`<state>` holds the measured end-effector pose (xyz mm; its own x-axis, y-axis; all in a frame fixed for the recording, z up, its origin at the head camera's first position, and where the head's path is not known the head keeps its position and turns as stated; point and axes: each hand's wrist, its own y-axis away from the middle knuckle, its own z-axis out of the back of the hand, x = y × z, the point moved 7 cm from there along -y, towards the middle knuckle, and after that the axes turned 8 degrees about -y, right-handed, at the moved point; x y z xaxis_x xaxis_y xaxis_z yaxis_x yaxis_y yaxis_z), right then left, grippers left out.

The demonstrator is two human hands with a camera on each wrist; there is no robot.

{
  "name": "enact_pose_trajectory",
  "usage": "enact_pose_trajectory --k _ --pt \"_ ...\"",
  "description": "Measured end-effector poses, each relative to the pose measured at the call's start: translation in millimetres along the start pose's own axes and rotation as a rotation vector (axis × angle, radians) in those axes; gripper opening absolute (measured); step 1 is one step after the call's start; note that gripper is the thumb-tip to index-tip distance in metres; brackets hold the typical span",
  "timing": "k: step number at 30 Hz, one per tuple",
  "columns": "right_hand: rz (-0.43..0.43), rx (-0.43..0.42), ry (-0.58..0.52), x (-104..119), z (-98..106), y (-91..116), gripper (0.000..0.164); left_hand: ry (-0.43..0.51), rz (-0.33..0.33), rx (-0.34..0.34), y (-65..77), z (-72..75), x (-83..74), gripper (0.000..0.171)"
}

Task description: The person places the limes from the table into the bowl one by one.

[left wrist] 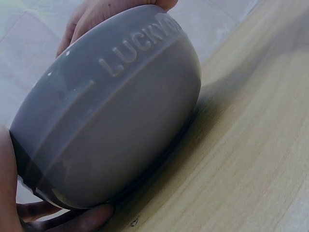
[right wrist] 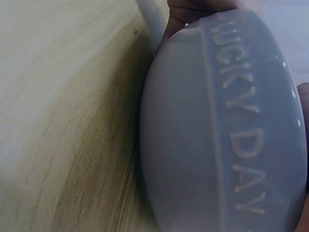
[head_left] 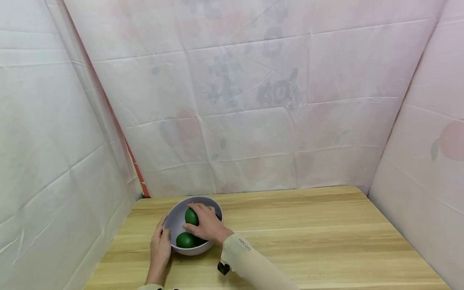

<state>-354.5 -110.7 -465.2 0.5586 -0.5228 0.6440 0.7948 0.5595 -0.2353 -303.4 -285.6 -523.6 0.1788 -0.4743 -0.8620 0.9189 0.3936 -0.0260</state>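
Note:
A grey bowl (head_left: 175,220) stands at the left of the table, with raised lettering on its outer wall, readable in the right wrist view as LUCKY DAY. My left hand (head_left: 160,246) holds the bowl's left side, thumb at the rim and fingers round the wall; its fingers (left wrist: 94,217) show low against the bowl in the left wrist view. Inside the bowl, my right hand (head_left: 208,224) grips a smooth dark green oval fruit (head_left: 191,216) between thumb and fingers. Another green fruit (head_left: 185,240) lies near the front of the bowl, and more green shows partly hidden beneath my right hand.
The bowl rests on a light wood-grain table (head_left: 308,237). White printed sheets (head_left: 253,121) hang behind the table and along both sides. A small black object (head_left: 223,268) sits at my right sleeve's cuff.

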Motion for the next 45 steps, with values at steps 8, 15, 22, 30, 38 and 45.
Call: enact_pose_trajectory --k 8,15,22,30,38,45 --pt "0.0 0.029 0.076 -0.5 -4.0 0.3 0.066 0.008 -0.023 -0.015 -1.1 -0.2 -1.2 0.054" --pt "-0.008 0.061 0.101 -2.4 -10.0 0.0 0.067 0.014 -0.022 -0.018 -0.4 -0.3 1.0 0.053" --pt "0.026 0.043 0.127 -0.9 -8.9 0.2 0.061 0.015 -0.016 -0.021 -0.6 -1.5 3.2 0.053" --pt "0.037 0.035 0.14 -0.2 -6.6 -0.6 0.059 0.015 -0.017 -0.03 -2.1 -1.9 1.8 0.053" --pt "0.043 0.032 0.175 -0.5 -9.4 0.2 0.056 0.028 -0.024 -0.028 -1.0 -2.4 2.2 0.054" --pt "0.046 0.033 0.188 -0.3 -10.4 -0.3 0.056 0.023 -0.032 -0.034 -1.7 -1.9 2.5 0.054"
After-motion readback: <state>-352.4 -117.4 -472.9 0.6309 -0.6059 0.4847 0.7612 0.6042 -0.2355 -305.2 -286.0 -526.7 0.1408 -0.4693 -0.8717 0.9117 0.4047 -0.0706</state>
